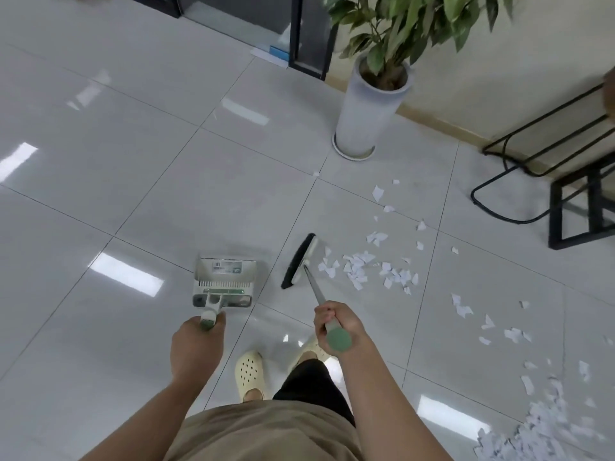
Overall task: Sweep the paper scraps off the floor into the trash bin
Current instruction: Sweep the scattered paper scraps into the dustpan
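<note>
My left hand (196, 341) grips the green-tipped handle of a white dustpan (226, 281) that rests on the tiled floor ahead of me. My right hand (332, 322) grips the handle of a broom; its black-bristled broom head (299, 261) touches the floor to the right of the dustpan. White paper scraps (369, 267) lie in a loose cluster just right of the broom head. More scraps (545, 424) form a thick heap at the bottom right, with scattered pieces between. No trash bin is in view.
A tall white pot with a leafy plant (369, 104) stands by the wall ahead. A black metal rack (565, 181) sits at the right. My feet in cream clogs (249, 374) stand below the tools. A dark door frame (309, 34) is at the top.
</note>
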Action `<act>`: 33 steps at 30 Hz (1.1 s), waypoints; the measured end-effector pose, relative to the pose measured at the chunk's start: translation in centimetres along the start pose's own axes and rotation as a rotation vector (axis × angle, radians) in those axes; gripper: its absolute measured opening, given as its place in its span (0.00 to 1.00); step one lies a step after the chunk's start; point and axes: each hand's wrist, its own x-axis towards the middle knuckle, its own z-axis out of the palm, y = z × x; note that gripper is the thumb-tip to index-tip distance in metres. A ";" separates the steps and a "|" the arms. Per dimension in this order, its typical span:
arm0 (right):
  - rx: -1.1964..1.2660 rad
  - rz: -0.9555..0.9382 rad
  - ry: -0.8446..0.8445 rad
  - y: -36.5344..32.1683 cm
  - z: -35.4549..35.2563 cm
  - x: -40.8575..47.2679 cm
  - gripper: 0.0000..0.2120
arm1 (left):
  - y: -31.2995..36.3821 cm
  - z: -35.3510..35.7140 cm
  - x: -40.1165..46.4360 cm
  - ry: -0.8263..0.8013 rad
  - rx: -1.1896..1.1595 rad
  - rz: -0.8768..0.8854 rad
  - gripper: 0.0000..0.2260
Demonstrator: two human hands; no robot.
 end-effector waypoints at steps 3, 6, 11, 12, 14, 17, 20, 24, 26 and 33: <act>0.051 -0.053 0.083 -3.4 -3.2 -0.1 0.12 | 2.2 1.4 0.3 -0.023 0.026 0.010 0.23; 0.080 -0.108 0.175 -6.9 -6.8 -0.8 0.12 | 5.1 3.3 0.3 -0.052 0.037 0.030 0.23; 0.048 -0.186 0.410 -13.6 -12.1 -2.8 0.14 | 10.5 6.6 0.4 -0.097 0.073 0.082 0.22; 0.045 -0.183 0.472 -15.0 -12.6 -3.3 0.13 | 11.5 7.1 0.5 -0.102 0.085 0.095 0.21; 0.062 -0.191 0.557 -17.7 -13.3 -4.0 0.09 | 13.3 7.9 0.5 -0.104 0.091 0.106 0.22; 0.121 -0.271 0.559 -20.7 -12.4 -4.3 0.08 | 15.6 9.1 0.5 -0.098 0.071 0.110 0.23; 0.294 -0.325 0.461 -22.0 -9.6 -4.2 0.10 | 18.4 10.6 0.2 -0.098 0.046 0.145 0.23; 0.377 -0.365 0.315 -22.8 -5.3 -3.9 0.12 | 21.5 11.8 0.2 -0.112 0.051 0.228 0.22; 0.379 -0.383 0.250 -22.5 -3.4 -3.3 0.08 | 22.3 11.6 0.4 -0.120 0.033 0.242 0.22; 0.192 -0.268 0.063 -21.0 4.7 -1.6 0.06 | 24.9 10.8 4.5 -0.111 -0.001 0.209 0.22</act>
